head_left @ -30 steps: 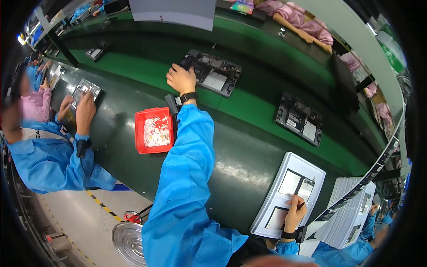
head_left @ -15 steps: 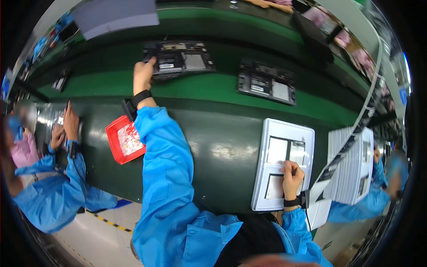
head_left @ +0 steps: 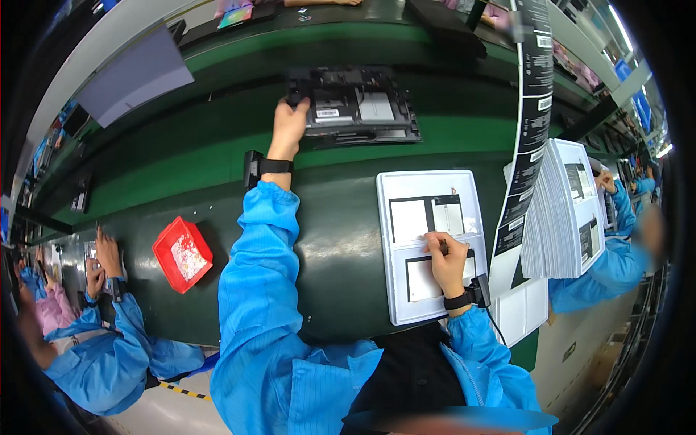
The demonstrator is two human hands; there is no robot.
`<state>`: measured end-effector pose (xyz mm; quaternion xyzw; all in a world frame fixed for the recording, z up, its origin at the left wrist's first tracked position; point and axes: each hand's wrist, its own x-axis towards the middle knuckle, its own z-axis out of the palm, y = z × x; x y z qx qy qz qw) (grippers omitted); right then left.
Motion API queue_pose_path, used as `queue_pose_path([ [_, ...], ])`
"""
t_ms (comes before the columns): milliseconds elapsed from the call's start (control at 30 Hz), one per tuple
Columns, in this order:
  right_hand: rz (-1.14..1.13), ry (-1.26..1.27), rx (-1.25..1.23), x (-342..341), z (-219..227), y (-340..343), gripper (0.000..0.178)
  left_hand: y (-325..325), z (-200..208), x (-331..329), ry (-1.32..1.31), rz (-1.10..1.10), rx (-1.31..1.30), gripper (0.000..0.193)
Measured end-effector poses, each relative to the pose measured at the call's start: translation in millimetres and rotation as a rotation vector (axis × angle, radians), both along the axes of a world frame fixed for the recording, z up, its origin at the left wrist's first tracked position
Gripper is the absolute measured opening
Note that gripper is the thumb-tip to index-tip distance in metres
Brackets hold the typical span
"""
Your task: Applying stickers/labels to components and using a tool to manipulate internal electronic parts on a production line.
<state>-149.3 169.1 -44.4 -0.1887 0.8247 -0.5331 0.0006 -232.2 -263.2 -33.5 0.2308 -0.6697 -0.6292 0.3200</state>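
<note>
At the far side, my left hand (head_left: 290,127) grips the left end of a black, opened electronic device (head_left: 339,98) with circuit parts, a labelled dark block and a silver plate showing. Under its near edge shows the edge of a second black device (head_left: 377,138), mostly hidden. My right hand (head_left: 448,257) is over a white plastic tray (head_left: 429,183), its fingers pinched together. Something small and dark shows at the fingertips, too small to name. Black-and-white flat pieces (head_left: 408,220) lie in the tray's recesses, partly covered by that hand.
A red bin (head_left: 165,254) with small white bits stands left of my left arm. To the right are a stack of white trays (head_left: 554,217) and a hanging strip of black labels (head_left: 533,109). Co-workers in blue sit at both sides; one's hands (head_left: 107,257) are at the left.
My left hand has brought the black device rightward, so that it now overlaps the second one. My right hand stays over the white tray. The whole view has turned.
</note>
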Motion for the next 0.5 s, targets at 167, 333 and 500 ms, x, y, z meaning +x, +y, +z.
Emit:
queue_pose_path([
  [167,0.001,0.045,0.008,4,5,-4,0.01,18,-20,-15,-0.436,0.141,-0.52,0.063],
  [333,0.213,0.438,0.225,31,33,-30,0.015,17,-19,-10,-0.594,0.006,-0.395,0.076],
  [500,0.401,0.43,0.318,49,27,-56,0.029,26,-10,-14,-0.649,-0.014,-0.394,0.081],
])
